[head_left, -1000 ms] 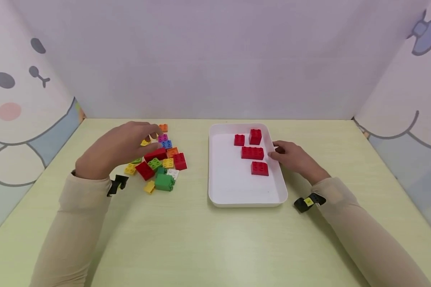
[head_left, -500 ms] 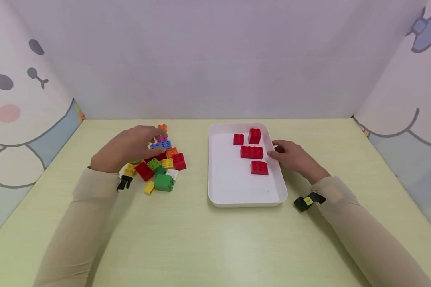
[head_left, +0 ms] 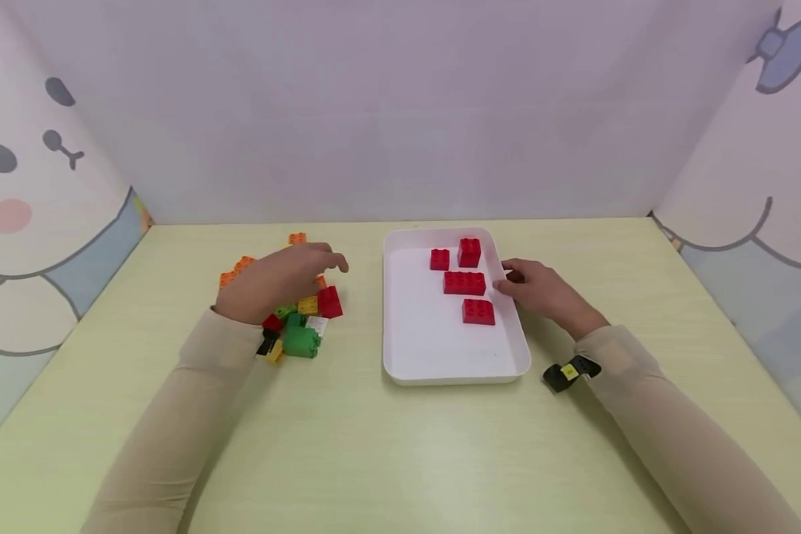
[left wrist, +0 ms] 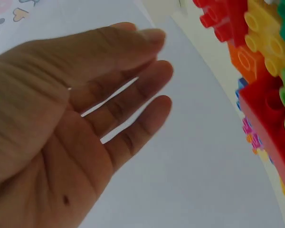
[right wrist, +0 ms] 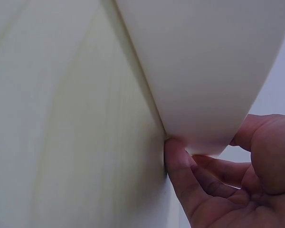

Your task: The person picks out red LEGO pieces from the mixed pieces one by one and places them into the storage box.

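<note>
My left hand [head_left: 280, 280] hovers over a pile of toy building bricks, its fingers loosely bent and holding nothing in the left wrist view. A red brick [head_left: 330, 302] lies just below its fingers, and a larger red brick [left wrist: 268, 118] shows at the right of the left wrist view. The hand hides part of the pile. My right hand [head_left: 537, 289] pinches the right wall of a white tray [head_left: 407, 348], thumb at the rim and a fingertip low on the outer side [right wrist: 204, 71]. Several red bricks [head_left: 464, 283] lie inside the tray.
Around the left hand lie a green brick [head_left: 301, 342], a white brick [head_left: 317, 325], a yellow brick [head_left: 308, 305] and orange bricks [head_left: 227, 279]. A pale curtain [head_left: 400, 111] stands behind the light wooden table [head_left: 374, 452].
My left hand has moved right across the pile, toward the tray, uncovering orange bricks at its left. The right hand stays on the tray wall. The view has shifted slightly.
</note>
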Demonstrator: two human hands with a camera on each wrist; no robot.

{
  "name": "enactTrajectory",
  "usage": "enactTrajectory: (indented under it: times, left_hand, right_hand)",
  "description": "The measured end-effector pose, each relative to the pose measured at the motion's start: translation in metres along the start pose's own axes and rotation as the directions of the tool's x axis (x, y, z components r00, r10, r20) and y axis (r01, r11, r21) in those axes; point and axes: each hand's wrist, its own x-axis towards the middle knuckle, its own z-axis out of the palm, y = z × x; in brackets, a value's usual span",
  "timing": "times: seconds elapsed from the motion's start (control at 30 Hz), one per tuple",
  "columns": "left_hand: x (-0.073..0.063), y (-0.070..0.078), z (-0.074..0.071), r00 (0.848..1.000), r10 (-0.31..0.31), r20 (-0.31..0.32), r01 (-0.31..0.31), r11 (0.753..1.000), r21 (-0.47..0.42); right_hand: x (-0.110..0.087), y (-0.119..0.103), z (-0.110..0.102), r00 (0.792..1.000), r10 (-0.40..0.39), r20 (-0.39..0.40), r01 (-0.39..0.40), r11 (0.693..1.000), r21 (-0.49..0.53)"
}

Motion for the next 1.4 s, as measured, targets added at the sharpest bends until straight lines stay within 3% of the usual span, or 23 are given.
enactTrajectory:
  times: [0.17, 0.43, 0.93, 1.4]
  left_hand:
    - [0.002, 0.005, 0.002, 0.992, -0.075, 0.101, 0.072, 0.997, 0.038]
    - [0.005, 0.006, 0.011, 0.988, -0.075, 0.135, 0.066, 0.995, 0.071]
    - [0.006, 0.009, 0.014, 0.986, -0.102, 0.134, 0.097, 0.994, 0.044]
    - [0.010, 0.008, 0.019, 0.988, -0.087, 0.125, 0.077, 0.994, 0.082]
  right_hand:
    - [0.001, -0.002, -0.001, 1.000, -0.004, -0.003, 0.004, 1.000, -0.011]
    - [0.001, -0.004, 0.000, 1.000, 0.013, 0.002, -0.013, 1.000, -0.002]
    - [0.003, -0.001, 0.000, 1.000, 0.021, 0.002, -0.021, 1.000, 0.002]
    - [0.002, 0.000, 0.001, 1.000, 0.014, 0.005, -0.014, 1.000, 0.002]
